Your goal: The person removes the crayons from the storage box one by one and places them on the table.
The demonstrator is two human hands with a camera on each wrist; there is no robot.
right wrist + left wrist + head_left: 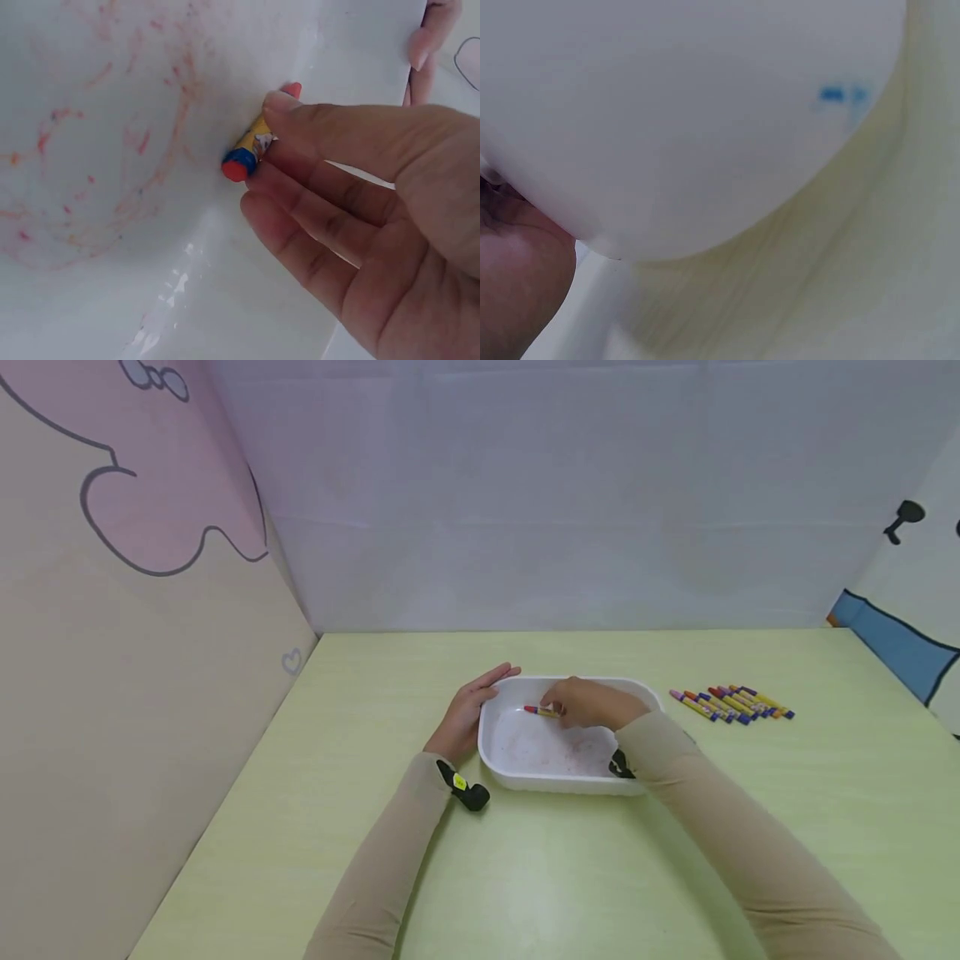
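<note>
While the right hand [592, 703] pinches a red crayon [542, 711] low inside the white tray [558, 781], the step in hand looks like setting it down on the smudged floor; next, the fingers would need to loosen and lift clear. Its wrist bends down over the near rim. With fingers straight, the left hand [471, 710] rests against the tray's left wall, steadying it. More crayons [731, 703] lie on the table [300, 827] to the right.

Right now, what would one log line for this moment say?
left hand: steadies tray | right hand: pinches crayon inside tray | spare crayons: on table, right of tray
</note>
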